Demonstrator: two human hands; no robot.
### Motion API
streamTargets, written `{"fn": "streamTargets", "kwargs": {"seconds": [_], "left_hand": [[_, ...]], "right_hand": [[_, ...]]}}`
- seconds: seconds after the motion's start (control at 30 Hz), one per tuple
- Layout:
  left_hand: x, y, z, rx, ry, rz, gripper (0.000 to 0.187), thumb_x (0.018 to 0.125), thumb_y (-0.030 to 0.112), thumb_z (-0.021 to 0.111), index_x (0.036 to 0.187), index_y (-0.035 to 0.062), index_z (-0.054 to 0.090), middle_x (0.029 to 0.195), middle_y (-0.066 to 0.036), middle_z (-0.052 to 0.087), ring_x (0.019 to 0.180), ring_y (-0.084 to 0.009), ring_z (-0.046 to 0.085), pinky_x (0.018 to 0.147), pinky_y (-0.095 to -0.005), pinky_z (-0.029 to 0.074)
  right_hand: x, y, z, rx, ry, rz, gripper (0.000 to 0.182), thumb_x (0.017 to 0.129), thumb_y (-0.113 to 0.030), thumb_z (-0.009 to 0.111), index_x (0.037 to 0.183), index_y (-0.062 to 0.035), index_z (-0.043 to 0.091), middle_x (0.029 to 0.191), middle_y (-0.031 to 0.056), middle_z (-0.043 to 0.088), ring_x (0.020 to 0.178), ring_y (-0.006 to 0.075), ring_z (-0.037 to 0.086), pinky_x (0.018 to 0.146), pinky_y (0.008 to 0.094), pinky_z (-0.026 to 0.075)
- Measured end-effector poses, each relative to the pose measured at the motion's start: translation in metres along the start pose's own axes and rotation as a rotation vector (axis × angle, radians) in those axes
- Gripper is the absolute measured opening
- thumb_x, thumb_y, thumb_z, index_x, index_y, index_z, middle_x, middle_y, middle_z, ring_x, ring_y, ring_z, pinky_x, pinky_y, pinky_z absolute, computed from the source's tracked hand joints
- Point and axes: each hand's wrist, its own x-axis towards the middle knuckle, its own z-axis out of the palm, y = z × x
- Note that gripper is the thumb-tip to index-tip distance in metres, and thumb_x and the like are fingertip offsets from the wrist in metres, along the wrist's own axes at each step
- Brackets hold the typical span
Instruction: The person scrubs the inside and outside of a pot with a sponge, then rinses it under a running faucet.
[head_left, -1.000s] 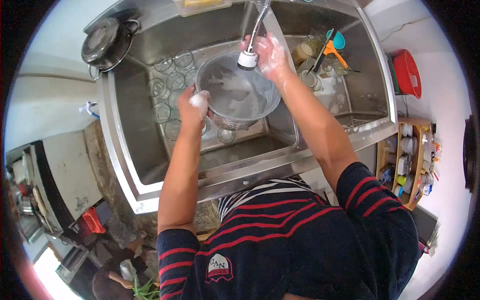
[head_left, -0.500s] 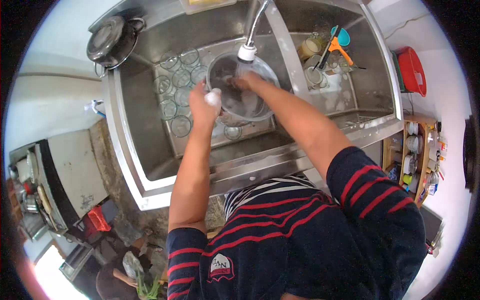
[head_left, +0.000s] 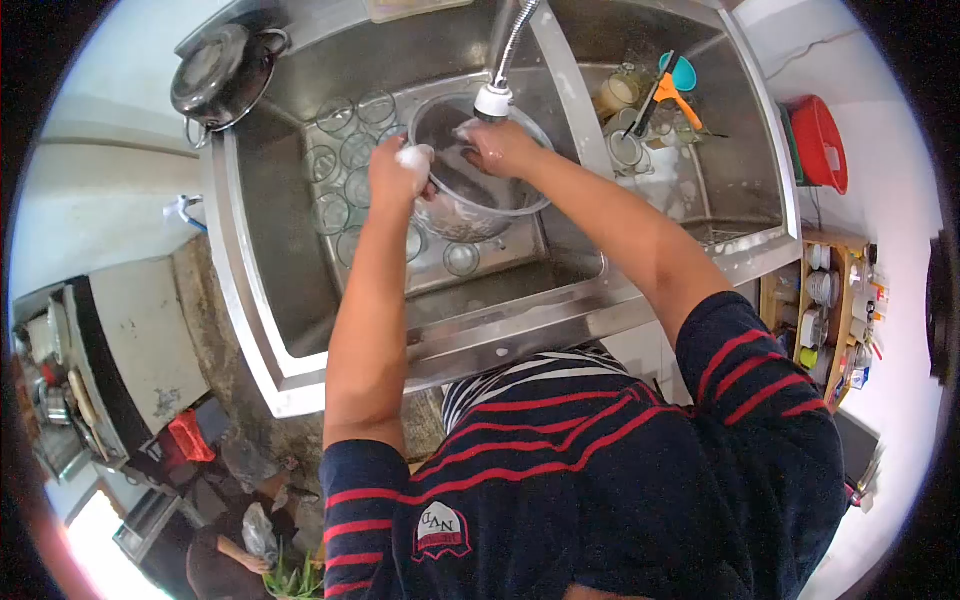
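Note:
A large clear bowl (head_left: pixel 465 218) is tilted in the left basin of the steel sink, beneath the white faucet head (head_left: pixel 493 101). My left hand (head_left: pixel 398 170) is closed on the bowl's left rim, with white foam on its back near the thumb. My right hand (head_left: pixel 505 148) reaches over the opening, just below the faucet head, fingers bent and apart against the inside of the bowl. Some foam shows at its fingertips. Several clear drinking glasses (head_left: pixel 357 151) stand on the basin floor left of the bowl, and another glass (head_left: pixel 461 259) is in front of it.
A dark metal pot (head_left: pixel 222 78) rests on the sink's back left corner. The right basin holds glasses (head_left: pixel 622 150), a teal cup (head_left: pixel 682 72) and an orange-and-black tool (head_left: pixel 664 92). A red basin (head_left: pixel 818 145) hangs at right. Another person's arm (head_left: pixel 243 556) shows at lower left.
The bowl has tipped further, showing more of its outer side. My right hand has come up closer to the faucet head, and my left hand has shifted slightly up and left.

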Motion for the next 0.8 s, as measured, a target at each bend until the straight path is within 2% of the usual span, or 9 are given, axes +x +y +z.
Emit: {"fn": "streamTargets", "kwargs": {"seconds": [0.1,0.17,0.23,0.27,0.33,0.37,0.43,0.63,0.8], "left_hand": [[0.018,-0.003,0.005,-0.012,0.053,-0.062,0.046,0.077,0.005,0.064,0.120,-0.0104,0.058,0.068,-0.014,0.063,0.039,-0.0200,0.056,0.035,-0.0352,0.044],[0.029,-0.001,0.002,-0.041,0.027,-0.051,0.039,0.075,0.007,0.065,0.111,-0.0085,0.062,0.065,-0.013,0.061,0.040,-0.0193,0.056,0.035,-0.0348,0.044],[0.042,0.008,-0.002,0.028,-0.082,-0.139,0.027,0.072,0.008,0.066,0.095,-0.0063,0.065,0.062,-0.012,0.059,0.040,-0.0192,0.054,0.036,-0.0349,0.045],[0.044,0.018,-0.001,0.134,-0.101,-0.152,0.018,0.072,0.008,0.065,0.086,-0.0036,0.064,0.059,-0.011,0.057,0.041,-0.0200,0.054,0.039,-0.0363,0.045],[0.056,0.027,0.003,0.219,-0.138,-0.149,0.016,0.073,0.009,0.065,0.084,-0.0032,0.064,0.058,-0.011,0.056,0.041,-0.0205,0.053,0.040,-0.0373,0.045],[0.062,0.030,0.006,0.307,-0.177,-0.152,0.015,0.074,0.010,0.064,0.082,-0.0027,0.064,0.057,-0.011,0.055,0.040,-0.0209,0.052,0.041,-0.0382,0.044],[0.075,0.037,0.010,0.356,-0.218,-0.171,0.013,0.074,0.010,0.063,0.079,-0.0021,0.064,0.057,-0.011,0.054,0.040,-0.0209,0.050,0.041,-0.0386,0.043],[0.090,0.044,0.016,0.445,-0.350,-0.147,0.010,0.074,0.009,0.061,0.071,-0.0004,0.062,0.054,-0.010,0.049,0.039,-0.0202,0.044,0.039,-0.0379,0.037],[0.098,0.019,0.007,0.379,-0.469,-0.286,0.017,0.078,0.014,0.065,0.090,0.0023,0.068,0.061,-0.005,0.055,0.044,-0.0179,0.050,0.037,-0.0328,0.037]], "right_hand": [[-0.008,0.004,0.013,0.116,0.093,0.014,0.045,0.085,-0.032,0.068,0.117,-0.0041,0.056,0.105,0.0231,0.066,0.100,0.0391,0.064,0.085,0.0486,0.052],[-0.002,0.012,0.029,0.125,0.079,0.084,0.044,0.088,-0.039,0.064,0.116,-0.0042,0.061,0.105,0.0229,0.068,0.099,0.0387,0.065,0.084,0.0473,0.052],[-0.002,0.012,0.028,0.565,-0.115,0.458,0.041,0.093,-0.042,0.059,0.109,-0.0057,0.067,0.089,0.0139,0.070,0.085,0.0276,0.069,0.074,0.0393,0.053],[-0.014,0.008,0.021,0.568,-0.112,0.462,0.041,0.093,-0.042,0.059,0.109,-0.0057,0.067,0.089,0.0139,0.070,0.085,0.0276,0.069,0.074,0.0393,0.053],[-0.055,-0.012,-0.006,1.267,-0.133,0.559,0.046,0.094,-0.048,0.057,0.097,-0.0032,0.070,0.075,0.0090,0.069,0.074,0.0216,0.068,0.066,0.0355,0.050],[-0.071,-0.020,-0.011,1.267,-0.129,0.561,0.046,0.094,-0.048,0.057,0.097,-0.0032,0.070,0.075,0.0090,0.069,0.074,0.0216,0.068,0.066,0.0355,0.050],[-0.100,-0.032,-0.015,0.780,0.088,0.157,0.044,0.093,-0.046,0.059,0.093,-0.0026,0.068,0.076,0.0128,0.069,0.067,0.0276,0.067,0.062,0.0392,0.049],[-0.118,-0.054,-0.020,0.417,0.225,0.014,0.031,0.089,-0.033,0.063,0.082,-0.0038,0.061,0.074,0.0213,0.063,0.071,0.0429,0.061,0.064,0.0491,0.048],[-0.131,-0.074,-0.020,0.460,0.349,-0.072,0.029,0.090,-0.034,0.062,0.086,-0.0050,0.062,0.071,0.0205,0.061,0.069,0.0418,0.061,0.062,0.0481,0.048]]}}
